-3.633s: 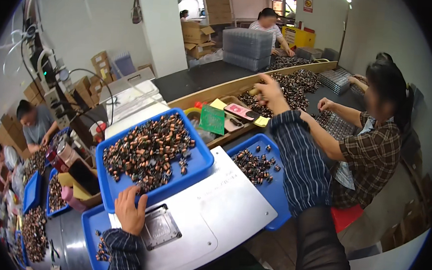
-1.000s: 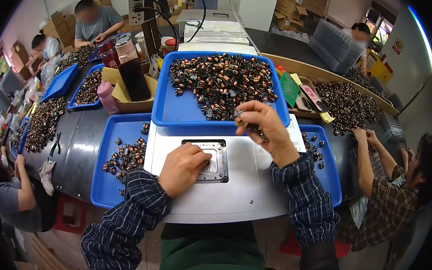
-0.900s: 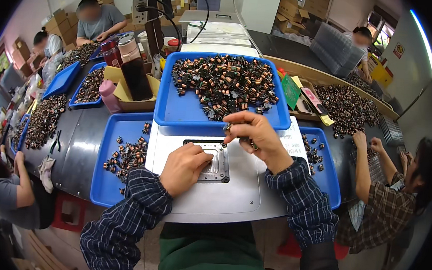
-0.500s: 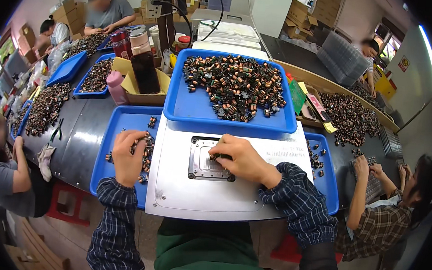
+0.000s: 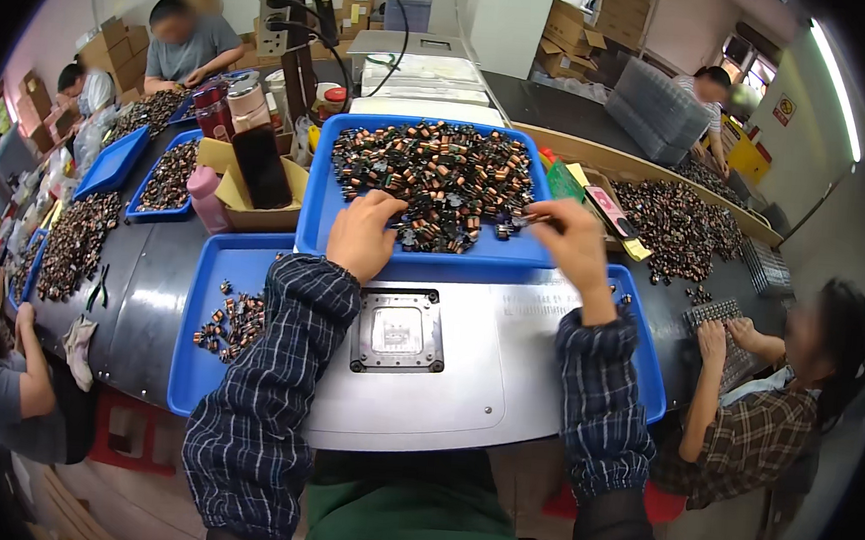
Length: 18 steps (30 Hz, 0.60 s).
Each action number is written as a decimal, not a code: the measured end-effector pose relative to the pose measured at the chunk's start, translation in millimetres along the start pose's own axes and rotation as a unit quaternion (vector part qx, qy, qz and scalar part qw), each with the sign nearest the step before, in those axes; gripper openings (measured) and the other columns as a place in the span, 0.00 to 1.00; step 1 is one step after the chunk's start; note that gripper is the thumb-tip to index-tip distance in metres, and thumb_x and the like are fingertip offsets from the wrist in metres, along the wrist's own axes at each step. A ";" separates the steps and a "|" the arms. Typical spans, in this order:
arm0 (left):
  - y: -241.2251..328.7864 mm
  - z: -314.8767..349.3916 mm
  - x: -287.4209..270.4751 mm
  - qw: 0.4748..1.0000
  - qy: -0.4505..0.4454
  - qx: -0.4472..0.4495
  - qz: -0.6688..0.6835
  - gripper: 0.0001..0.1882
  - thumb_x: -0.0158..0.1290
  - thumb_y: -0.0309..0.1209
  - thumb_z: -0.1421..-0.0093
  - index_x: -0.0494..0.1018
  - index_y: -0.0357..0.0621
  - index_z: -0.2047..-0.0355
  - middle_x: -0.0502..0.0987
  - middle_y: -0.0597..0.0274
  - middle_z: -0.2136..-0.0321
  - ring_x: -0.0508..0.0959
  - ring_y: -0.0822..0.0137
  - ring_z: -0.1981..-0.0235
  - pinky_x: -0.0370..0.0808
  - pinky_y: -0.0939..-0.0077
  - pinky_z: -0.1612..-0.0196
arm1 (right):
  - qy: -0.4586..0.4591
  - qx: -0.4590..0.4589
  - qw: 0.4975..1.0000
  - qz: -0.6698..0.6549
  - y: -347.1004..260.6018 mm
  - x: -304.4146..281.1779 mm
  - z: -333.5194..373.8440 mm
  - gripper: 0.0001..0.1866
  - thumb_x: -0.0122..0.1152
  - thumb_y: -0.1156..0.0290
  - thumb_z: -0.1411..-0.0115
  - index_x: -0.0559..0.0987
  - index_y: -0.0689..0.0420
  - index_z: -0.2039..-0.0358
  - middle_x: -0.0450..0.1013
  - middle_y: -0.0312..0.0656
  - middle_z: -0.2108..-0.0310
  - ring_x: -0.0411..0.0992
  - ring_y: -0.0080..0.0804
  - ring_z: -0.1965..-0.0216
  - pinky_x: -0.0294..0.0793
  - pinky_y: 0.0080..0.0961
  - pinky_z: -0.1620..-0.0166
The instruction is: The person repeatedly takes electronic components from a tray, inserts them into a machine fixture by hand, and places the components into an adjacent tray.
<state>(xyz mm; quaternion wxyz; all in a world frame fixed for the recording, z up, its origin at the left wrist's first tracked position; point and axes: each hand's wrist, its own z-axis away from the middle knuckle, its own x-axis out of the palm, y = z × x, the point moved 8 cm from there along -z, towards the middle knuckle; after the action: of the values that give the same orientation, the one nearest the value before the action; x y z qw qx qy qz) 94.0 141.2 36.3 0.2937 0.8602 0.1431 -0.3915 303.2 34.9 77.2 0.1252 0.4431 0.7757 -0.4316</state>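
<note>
A: Where are the hands being shown?
B: The left hand (image 5: 362,240) is extending over the near rim of the upper blue tray (image 5: 458,260), left of its middle. The right hand (image 5: 575,242) is hovering at the tray's right side.

A: What are the fingers doing?
B: The left fingers (image 5: 382,204) are curving partly closed at the front of the copper-wound components (image 5: 439,175); whether they are gripping one, I cannot tell. The right fingers (image 5: 549,210) are bending close together beside the heap's right end; again, I cannot tell whether a piece is being held.

A: Where is the heap lying?
B: It is covering much of the upper tray. Nearer the person, a square recessed plate (image 5: 398,330) is sitting in a silver panel (image 5: 423,410).

A: And at the sides?
B: Left of the panel, a lower tray (image 5: 192,369) is holding more components. Farther back, a dark phone (image 5: 261,166) is standing against a cardboard box (image 5: 267,222) on the table (image 5: 154,301).
</note>
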 end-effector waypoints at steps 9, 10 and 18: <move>-5.1 -3.6 -3.2 0.995 0.044 -0.062 0.059 0.12 0.55 0.20 0.60 0.64 0.39 0.75 0.67 0.60 0.76 0.70 0.66 0.81 0.67 0.73 0.75 | 0.104 0.138 0.919 0.355 118.2 -69.4 41.5 0.12 0.59 0.73 0.57 0.77 0.59 0.69 0.74 0.45 0.73 0.73 0.34 0.72 0.71 0.24 0.66; -2.7 -3.2 -2.1 0.996 0.043 -0.059 0.060 0.12 0.55 0.20 0.60 0.64 0.39 0.75 0.67 0.60 0.76 0.70 0.66 0.81 0.67 0.73 0.75 | 0.119 0.131 0.956 0.234 110.2 -62.9 31.9 0.11 0.58 0.72 0.56 0.76 0.58 0.69 0.73 0.46 0.71 0.72 0.38 0.71 0.70 0.28 0.65; 11.2 20.2 -31.1 0.978 0.106 -0.035 0.178 0.09 0.50 0.18 0.53 0.70 0.38 0.70 0.69 0.59 0.74 0.71 0.67 0.77 0.67 0.78 0.72 | -0.053 -0.008 0.978 0.200 17.0 42.2 3.2 0.10 0.61 0.68 0.56 0.76 0.59 0.73 0.72 0.45 0.76 0.71 0.39 0.74 0.69 0.30 0.69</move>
<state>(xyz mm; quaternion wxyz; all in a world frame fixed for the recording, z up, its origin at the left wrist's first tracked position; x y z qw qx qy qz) 67.1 119.5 53.7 0.3715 0.8979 0.0315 -0.2342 291.8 60.9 41.4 0.2537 0.5646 0.6673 -0.4143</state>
